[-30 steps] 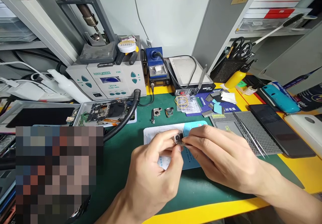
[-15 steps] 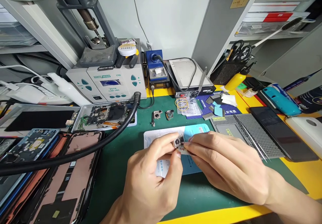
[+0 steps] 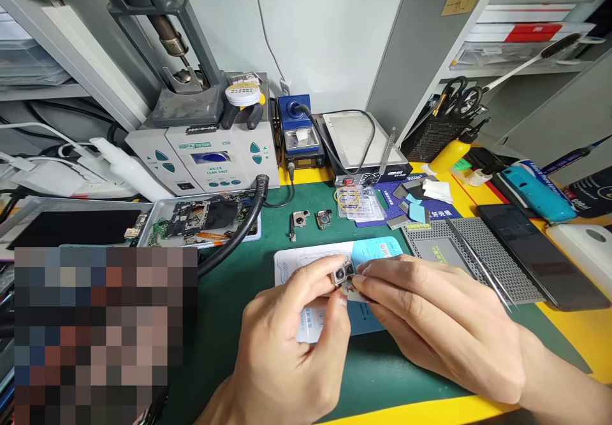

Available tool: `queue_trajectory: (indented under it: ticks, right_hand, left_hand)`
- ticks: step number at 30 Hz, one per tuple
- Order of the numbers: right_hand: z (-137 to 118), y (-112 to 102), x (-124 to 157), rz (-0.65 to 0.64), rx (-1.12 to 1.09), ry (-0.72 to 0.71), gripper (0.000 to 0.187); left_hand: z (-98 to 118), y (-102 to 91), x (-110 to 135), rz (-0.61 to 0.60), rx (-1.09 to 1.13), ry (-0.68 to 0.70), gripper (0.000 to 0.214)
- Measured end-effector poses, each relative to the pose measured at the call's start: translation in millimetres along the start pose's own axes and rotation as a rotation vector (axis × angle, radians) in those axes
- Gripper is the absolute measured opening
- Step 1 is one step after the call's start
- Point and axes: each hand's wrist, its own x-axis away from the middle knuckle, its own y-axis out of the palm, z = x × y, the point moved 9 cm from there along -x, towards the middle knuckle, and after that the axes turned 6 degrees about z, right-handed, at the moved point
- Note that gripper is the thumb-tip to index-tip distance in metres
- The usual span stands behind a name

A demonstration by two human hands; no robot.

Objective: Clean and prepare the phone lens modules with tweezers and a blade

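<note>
A small phone camera module (image 3: 340,274) with two dark lenses is held up in the middle of the head view. My left hand (image 3: 294,342) is closed, its index finger and thumb pinching the module's left side. From the right, my right hand (image 3: 442,320) grips the module's other edge with bent fingertips; its thumb is mostly hidden. Beneath both hands lies a white and blue printed card (image 3: 310,256). Just beyond it, a single-lens camera module (image 3: 299,220) and another small camera part (image 3: 324,219) rest on the green mat (image 3: 229,355).
At the back stand a hot-air station (image 3: 210,157), a soldering iron stand (image 3: 299,135) and a heating plate (image 3: 358,138). A tray of circuit boards (image 3: 261,230) sits left, crossed by a black hose (image 3: 248,221). Tweezers (image 3: 480,262) and a dark phone (image 3: 540,256) lie right. Blurred blocks hide the lower left.
The camera module has turned slightly in my fingers, so both lenses now show more clearly. Both hands keep their grip with little movement.
</note>
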Motion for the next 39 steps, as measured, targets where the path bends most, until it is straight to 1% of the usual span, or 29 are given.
queue_trajectory:
  ticks: [3,9,14,18,21,24,28,31,34,37,39]
  right_hand:
    - [1.8,1.5,0.0,-0.015,0.0,0.021,0.023]
    - [2.0,0.4,0.6,-0.01,-0.018,0.01,0.022]
    - [-2.5,-5.1,0.4,0.061,-0.042,0.018,0.024]
    - [-7.0,-9.0,2.5,0.101,-0.012,0.02,0.022]
    - [-7.2,-10.1,-0.5,0.083,-0.037,0.028,0.027]
    - [-6.5,-11.5,-7.4,0.063,-0.04,0.031,0.033]
    - [-7.2,-14.7,-14.2,0.079,0.009,0.01,0.033]
    - [-8.2,-14.9,-13.6,0.082,0.043,-0.004,0.034]
    - [-7.3,-15.8,-9.0,0.105,0.045,0.011,0.029]
    - [-1.8,-18.1,-4.8,0.15,0.032,0.073,0.019]
    - [3.8,-21.4,-4.7,0.195,0.002,0.13,0.017]
  left_hand:
    - [0.0,-0.8,-1.1,0.005,-0.002,0.002,0.036]
    - [0.1,-1.1,0.0,0.01,0.016,-0.005,0.035]
    - [-1.3,-1.8,-0.1,0.021,0.066,-0.043,0.036]
    - [2.5,-7.0,-3.3,0.075,0.059,-0.05,0.032]
    - [4.7,-9.4,-5.6,0.102,0.05,-0.053,0.029]
    - [2.5,-9.0,-5.5,0.105,0.051,-0.081,0.028]
    - [-1.3,-10.0,-1.2,0.114,0.064,-0.097,0.031]
    - [-3.8,-8.8,1.0,0.096,0.027,-0.11,0.032]
    - [-3.9,-7.1,0.5,0.085,0.026,-0.109,0.033]
    - [-3.3,-6.9,0.2,0.099,0.082,-0.107,0.032]
    - [-5.0,-5.5,1.3,0.086,0.099,-0.132,0.032]
